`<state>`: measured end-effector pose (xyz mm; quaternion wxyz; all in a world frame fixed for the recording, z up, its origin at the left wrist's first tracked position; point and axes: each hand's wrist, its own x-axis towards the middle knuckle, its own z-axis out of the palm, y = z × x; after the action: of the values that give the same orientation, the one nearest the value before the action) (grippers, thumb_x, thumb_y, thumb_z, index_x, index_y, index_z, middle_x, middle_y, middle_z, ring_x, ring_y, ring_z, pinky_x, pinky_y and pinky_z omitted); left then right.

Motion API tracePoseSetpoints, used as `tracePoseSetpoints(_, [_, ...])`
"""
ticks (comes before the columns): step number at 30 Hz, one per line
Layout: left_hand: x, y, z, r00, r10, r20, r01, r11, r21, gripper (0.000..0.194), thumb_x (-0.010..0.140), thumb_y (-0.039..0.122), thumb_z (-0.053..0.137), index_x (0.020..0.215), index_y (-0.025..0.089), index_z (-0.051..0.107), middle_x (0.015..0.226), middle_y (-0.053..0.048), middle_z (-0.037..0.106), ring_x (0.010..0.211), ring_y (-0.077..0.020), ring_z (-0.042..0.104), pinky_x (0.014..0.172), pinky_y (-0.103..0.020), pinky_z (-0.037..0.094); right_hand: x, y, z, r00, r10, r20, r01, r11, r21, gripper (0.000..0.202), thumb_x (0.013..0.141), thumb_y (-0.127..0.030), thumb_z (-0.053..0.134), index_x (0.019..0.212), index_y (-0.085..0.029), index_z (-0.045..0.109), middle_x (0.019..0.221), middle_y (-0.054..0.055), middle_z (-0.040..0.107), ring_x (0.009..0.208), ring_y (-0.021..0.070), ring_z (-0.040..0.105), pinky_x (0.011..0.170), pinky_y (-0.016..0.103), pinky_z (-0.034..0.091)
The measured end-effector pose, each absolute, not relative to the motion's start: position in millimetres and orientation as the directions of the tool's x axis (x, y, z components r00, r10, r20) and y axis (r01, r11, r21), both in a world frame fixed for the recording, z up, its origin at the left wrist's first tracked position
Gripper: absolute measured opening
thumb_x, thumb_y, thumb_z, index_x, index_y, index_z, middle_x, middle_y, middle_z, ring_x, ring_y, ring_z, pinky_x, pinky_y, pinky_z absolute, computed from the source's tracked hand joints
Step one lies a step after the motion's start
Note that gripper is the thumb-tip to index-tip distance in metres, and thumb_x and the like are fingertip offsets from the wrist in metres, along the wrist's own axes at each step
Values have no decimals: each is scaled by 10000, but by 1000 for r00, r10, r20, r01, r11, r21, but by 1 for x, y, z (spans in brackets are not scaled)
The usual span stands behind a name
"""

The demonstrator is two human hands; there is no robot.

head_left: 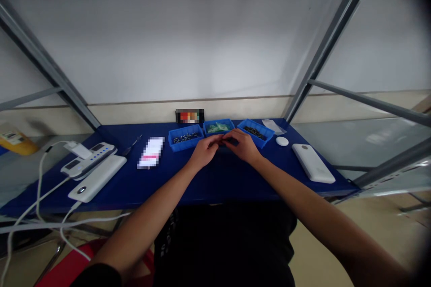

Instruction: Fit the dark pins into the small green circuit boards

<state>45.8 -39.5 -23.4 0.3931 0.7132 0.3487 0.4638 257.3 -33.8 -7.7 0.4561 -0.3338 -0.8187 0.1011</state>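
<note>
My left hand (204, 150) and my right hand (243, 144) meet fingertip to fingertip over the blue table, just in front of the middle bin. The fingers of both are pinched together, and whatever lies between them is too small and dark to make out. Behind them, the middle blue bin (209, 133) contains green-and-white pieces (218, 127). By my left hand stands a blue bin (182, 145) with many small shiny metal parts (186, 137). Close to my right hand is another blue bin (267, 136), holding small dark parts (255, 132).
Left of the bins lie a blurred phone (151, 152), a thin dark tool (132, 145), a white power bank (97, 179) and a power strip (88, 161) with cables. On the right are a round white case (282, 141), another white power bank (313, 163) and a plastic bag (273, 126). Metal posts flank the table.
</note>
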Motion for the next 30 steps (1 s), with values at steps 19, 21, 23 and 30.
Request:
tracePoseSetpoints(19, [38, -36, -22, 126, 901, 415, 217, -434, 874, 109, 885, 271, 760, 970, 207, 739, 1029, -74, 800, 934, -256, 783, 910, -439, 621, 253, -41, -2, -350, 655, 669, 432, 747, -505, 159, 976, -237, 647, 1126, -249, 695, 997, 73, 700, 885, 228, 694, 781, 390, 606])
tracePoseSetpoints(21, [38, -36, -23, 133, 899, 417, 210, -437, 875, 121, 877, 281, 774, 963, 204, 737, 1010, -74, 801, 932, -251, 778, 910, -431, 614, 253, -41, -2, -338, 649, 682, 435, 750, -498, 160, 972, -224, 645, 1122, -243, 694, 999, 75, 698, 898, 231, 694, 774, 386, 603])
tracePoseSetpoints(23, [38, -36, -24, 133, 899, 416, 224, -437, 871, 127, 866, 286, 790, 947, 203, 736, 994, -72, 800, 918, -246, 774, 894, -421, 610, 253, -41, -3, -327, 642, 694, 443, 752, -487, 156, 966, -207, 644, 1109, -239, 697, 1008, 77, 697, 917, 233, 695, 781, 383, 600])
tracePoseSetpoints(30, [39, -40, -22, 182, 878, 442, 307, -478, 823, 154, 871, 268, 804, 988, 228, 711, 967, -45, 809, 926, -248, 789, 854, -394, 612, 252, -40, -4, -407, 635, 656, 420, 768, -483, 189, 928, -133, 629, 1031, -249, 737, 1062, 76, 731, 976, 231, 714, 863, 393, 603])
